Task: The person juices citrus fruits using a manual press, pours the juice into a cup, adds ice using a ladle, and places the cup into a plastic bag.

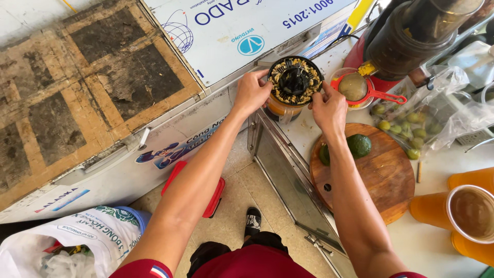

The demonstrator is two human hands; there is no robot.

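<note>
Both my hands grip a citrus juicer point(295, 82) that has a black reamer full of pulp and seeds on top and an orange jug below. My left hand point(252, 91) holds its left rim. My right hand point(329, 107) holds its right rim. The juicer stands at the counter's far edge, next to a white chest freezer point(226, 36). A red strainer point(360, 88) with pulp lies just right of it.
A round wooden board point(383, 175) carries a green avocado point(358, 145). A clear bag of small green limes point(406, 128) and a dark blender jar point(411, 31) stand behind. Orange cups point(471, 211) sit at right. On the floor are a red lid point(213, 198) and a white sack point(77, 242).
</note>
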